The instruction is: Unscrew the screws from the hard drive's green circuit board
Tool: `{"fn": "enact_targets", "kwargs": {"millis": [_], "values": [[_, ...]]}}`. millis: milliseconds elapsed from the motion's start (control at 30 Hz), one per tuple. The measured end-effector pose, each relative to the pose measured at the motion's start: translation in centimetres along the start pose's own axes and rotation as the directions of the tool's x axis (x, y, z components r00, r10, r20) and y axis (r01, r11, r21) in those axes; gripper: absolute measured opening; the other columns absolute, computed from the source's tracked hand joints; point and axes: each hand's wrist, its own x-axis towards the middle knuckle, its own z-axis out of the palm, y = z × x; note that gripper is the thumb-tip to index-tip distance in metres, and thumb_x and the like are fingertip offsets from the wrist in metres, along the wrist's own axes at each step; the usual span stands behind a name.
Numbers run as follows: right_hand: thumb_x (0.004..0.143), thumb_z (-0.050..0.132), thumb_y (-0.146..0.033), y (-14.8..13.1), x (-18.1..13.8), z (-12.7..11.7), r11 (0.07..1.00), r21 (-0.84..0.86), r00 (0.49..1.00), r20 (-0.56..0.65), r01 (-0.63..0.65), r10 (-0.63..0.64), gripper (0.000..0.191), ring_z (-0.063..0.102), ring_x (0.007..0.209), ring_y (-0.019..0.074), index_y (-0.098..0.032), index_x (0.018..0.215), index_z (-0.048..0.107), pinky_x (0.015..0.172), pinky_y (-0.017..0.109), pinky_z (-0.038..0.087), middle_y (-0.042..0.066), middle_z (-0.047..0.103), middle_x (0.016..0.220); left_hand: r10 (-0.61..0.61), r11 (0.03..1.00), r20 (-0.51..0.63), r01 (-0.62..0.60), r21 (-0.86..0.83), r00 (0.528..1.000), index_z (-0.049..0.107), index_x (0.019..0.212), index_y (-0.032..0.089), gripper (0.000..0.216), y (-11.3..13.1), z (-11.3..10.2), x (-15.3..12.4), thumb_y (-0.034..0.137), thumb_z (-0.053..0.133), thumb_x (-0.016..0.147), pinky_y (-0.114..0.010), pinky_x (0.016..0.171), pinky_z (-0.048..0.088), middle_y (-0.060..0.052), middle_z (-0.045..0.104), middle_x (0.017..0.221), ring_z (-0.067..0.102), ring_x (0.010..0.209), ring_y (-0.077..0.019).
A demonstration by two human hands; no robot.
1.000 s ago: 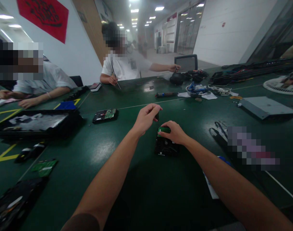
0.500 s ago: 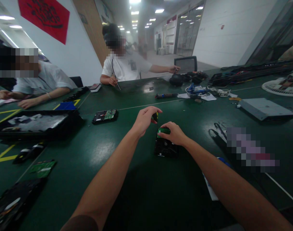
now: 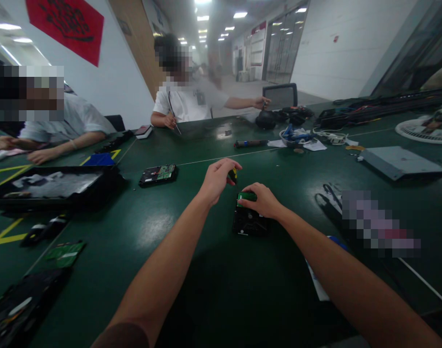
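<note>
A black hard drive (image 3: 249,223) with a green circuit board (image 3: 247,196) at its far end lies flat on the table before me. My right hand (image 3: 262,200) is closed on the drive's far right part, thumb and fingers over the board. Just beyond the drive's far left corner, my left hand (image 3: 220,180) grips a small black-and-yellow screwdriver (image 3: 233,175) by its handle. It points down toward the far end of the drive; whether its tip touches is too small to tell.
Another hard drive (image 3: 157,175) lies to the left, near a black tray (image 3: 108,181). At lower left are a loose green board (image 3: 66,253) and a black drive body (image 3: 28,299). A grey metal case (image 3: 404,162) stands right. Two people sit across the green table (image 3: 192,145).
My left hand has shifted very slightly, and more of the screwdriver's yellow shows. My right hand and the hard drive look the same.
</note>
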Motion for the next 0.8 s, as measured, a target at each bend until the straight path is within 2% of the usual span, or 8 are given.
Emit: {"fn": "enact_targets", "kwargs": {"millis": [133, 200, 367, 467, 567, 633, 800], "values": [[0.088, 0.07, -0.061, -0.1, 0.0, -0.1, 1.0, -0.005, 1.0, 0.008, -0.002, 0.002, 0.046, 0.062, 0.102, 0.0263, -0.023, 0.113, 0.072, 0.088, 0.039, 0.046, 0.009, 0.069, 0.111, -0.088, 0.985, 0.046, 0.094, -0.145, 0.995, 0.064, 0.096, 0.018, 0.02, -0.1, 0.1, 0.0, 0.032, 0.059, 0.083, -0.024, 0.053, 0.05, -0.006, 0.069, 0.084, 0.066, 0.077, -0.0185], [0.088, 0.071, -0.06, -0.1, 0.1, -0.1, 1.0, -0.007, 1.0, 0.005, -0.002, 0.002, 0.044, 0.062, 0.102, 0.0264, -0.023, 0.113, 0.072, 0.088, 0.04, 0.046, 0.009, 0.069, 0.11, -0.108, 0.977, 0.046, 0.114, -0.18, 0.993, 0.061, 0.097, 0.018, 0.019, -0.2, 0.2, -0.1, 0.032, 0.059, 0.083, -0.025, 0.055, 0.052, -0.006, 0.071, 0.086, 0.068, 0.079, -0.0191], [0.087, 0.071, -0.059, -0.1, 0.1, 0.0, 1.0, -0.004, 1.0, -0.006, -0.004, 0.004, 0.044, 0.062, 0.102, 0.0267, -0.023, 0.113, 0.072, 0.087, 0.04, 0.046, 0.009, 0.069, 0.111, -0.006, 1.0, 0.012, 0.006, -0.015, 1.0, 0.069, 0.082, 0.017, 0.02, 0.0, 0.1, -0.1, 0.033, 0.057, 0.086, -0.022, 0.054, 0.048, -0.008, 0.07, 0.094, 0.064, 0.085, -0.0179], [0.087, 0.071, -0.059, -0.1, 0.0, 0.0, 1.0, -0.005, 1.0, -0.011, -0.006, 0.006, 0.043, 0.062, 0.102, 0.0266, -0.024, 0.112, 0.072, 0.088, 0.04, 0.046, 0.009, 0.069, 0.111, 0.029, 0.997, 0.009, -0.03, 0.07, 1.0, 0.074, 0.081, 0.017, 0.024, 0.3, -0.1, 0.0, 0.033, 0.056, 0.086, -0.021, 0.053, 0.046, -0.008, 0.07, 0.099, 0.062, 0.085, -0.0172], [0.087, 0.071, -0.06, -0.1, 0.0, 0.0, 1.0, 0.002, 1.0, -0.006, -0.015, 0.015, 0.043, 0.062, 0.102, 0.0265, -0.024, 0.112, 0.073, 0.088, 0.04, 0.046, 0.008, 0.069, 0.11, -0.035, 0.998, 0.055, 0.033, 0.046, 0.998, 0.074, 0.089, 0.017, 0.021, 0.7, 0.0, 0.4, 0.033, 0.06, 0.085, -0.022, 0.052, 0.047, -0.009, 0.071, 0.1, 0.064, 0.086, -0.018], [0.087, 0.071, -0.06, -0.1, 0.0, 0.0, 1.0, 0.008, 1.0, -0.01, -0.015, 0.015, 0.044, 0.062, 0.102, 0.0266, -0.024, 0.112, 0.072, 0.089, 0.041, 0.046, 0.009, 0.069, 0.111, -0.103, 0.994, 0.09, 0.105, -0.013, 0.991, 0.07, 0.095, 0.017, 0.02, 0.7, 0.3, 0.8, 0.032, 0.062, 0.084, -0.023, 0.052, 0.047, -0.008, 0.071, 0.092, 0.065, 0.081, -0.0178], [0.087, 0.072, -0.059, 0.0, 0.0, 0.1, 1.0, 0.007, 1.0, -0.013, -0.012, 0.012, 0.045, 0.062, 0.104, 0.0271, -0.022, 0.112, 0.072, 0.091, 0.041, 0.046, 0.01, 0.069, 0.112, -0.137, 0.988, 0.139, 0.145, -0.051, 0.981, 0.066, 0.087, 0.016, 0.018, 0.3, 0.9, 2.1, 0.033, 0.06, 0.084, -0.024, 0.054, 0.048, -0.01, 0.072, 0.088, 0.066, 0.08, -0.0184]]}}
